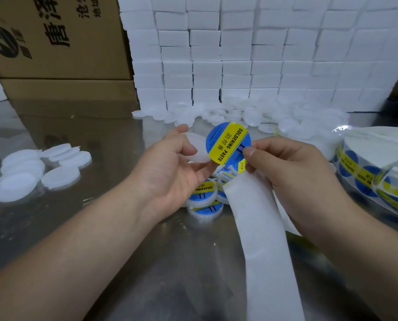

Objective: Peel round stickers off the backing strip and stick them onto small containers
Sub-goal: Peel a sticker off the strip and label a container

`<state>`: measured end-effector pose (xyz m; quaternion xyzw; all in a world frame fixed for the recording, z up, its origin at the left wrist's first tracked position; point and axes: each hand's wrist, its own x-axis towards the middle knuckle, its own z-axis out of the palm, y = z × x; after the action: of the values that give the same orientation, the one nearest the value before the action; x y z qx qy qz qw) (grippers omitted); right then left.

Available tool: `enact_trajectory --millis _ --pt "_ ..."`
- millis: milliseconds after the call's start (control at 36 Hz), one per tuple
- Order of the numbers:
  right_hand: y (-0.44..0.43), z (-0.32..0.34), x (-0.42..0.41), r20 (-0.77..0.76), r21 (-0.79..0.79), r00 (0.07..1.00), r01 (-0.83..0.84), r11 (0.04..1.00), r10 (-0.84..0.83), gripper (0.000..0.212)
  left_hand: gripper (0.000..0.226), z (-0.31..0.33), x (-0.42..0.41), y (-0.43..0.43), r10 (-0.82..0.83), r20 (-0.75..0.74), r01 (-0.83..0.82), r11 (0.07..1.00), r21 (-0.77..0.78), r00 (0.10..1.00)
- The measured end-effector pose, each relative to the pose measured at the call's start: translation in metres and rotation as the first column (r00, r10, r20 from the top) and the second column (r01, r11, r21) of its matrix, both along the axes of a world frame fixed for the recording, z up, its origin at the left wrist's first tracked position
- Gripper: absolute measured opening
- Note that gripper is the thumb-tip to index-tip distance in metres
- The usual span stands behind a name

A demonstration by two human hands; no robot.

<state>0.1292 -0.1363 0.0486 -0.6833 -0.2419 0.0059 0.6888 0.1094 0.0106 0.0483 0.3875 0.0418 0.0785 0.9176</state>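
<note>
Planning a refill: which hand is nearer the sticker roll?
Right. The right hand, pinching a sticker, is just left of the roll; the left hand, holding a container, is farther left.

Shiny metal tabletop (77, 126), wall of stacked white boxes (239, 54) behind, brown cardboard cartons (54, 42) left

Bright, even light; the steel table (110, 144) mirrors the cardboard box (54, 42) at ten o'clock. White boxes (239, 54) at twelve nearly blow out. The sticker (228, 142) reads sharp at centre, while edges bow from the wide lens.
</note>
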Motion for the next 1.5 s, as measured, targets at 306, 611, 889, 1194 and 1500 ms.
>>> enact_trajectory --millis 306,611,889,1194,1500 --pt "-0.001 0.000 0.002 0.016 0.022 1.000 -0.001 1.000 0.000 0.032 0.052 0.001 0.002 -0.004 0.102 0.031 -0.106 0.973 0.203 0.994" --pt "0.000 0.001 0.001 0.013 0.027 1.000 -0.005 1.000 0.004 0.034 0.013 -0.008 0.011 0.002 0.290 -0.019 -0.263 0.892 0.366 0.957" --pt "-0.001 0.002 0.000 0.012 0.038 1.000 -0.029 0.999 0.029 0.036 0.015 -0.001 0.000 -0.003 0.214 0.120 -0.245 0.868 0.431 0.969" --pt "-0.001 0.002 -0.001 0.018 0.016 1.000 -0.024 1.000 0.024 0.036 0.014 -0.005 -0.002 -0.002 0.147 0.091 -0.173 0.851 0.496 0.985" --pt "0.001 0.000 -0.001 0.030 -0.013 1.000 0.000 1.000 0.000 0.038 0.026 -0.006 -0.004 -0.006 0.129 0.171 -0.194 0.868 0.457 0.977"
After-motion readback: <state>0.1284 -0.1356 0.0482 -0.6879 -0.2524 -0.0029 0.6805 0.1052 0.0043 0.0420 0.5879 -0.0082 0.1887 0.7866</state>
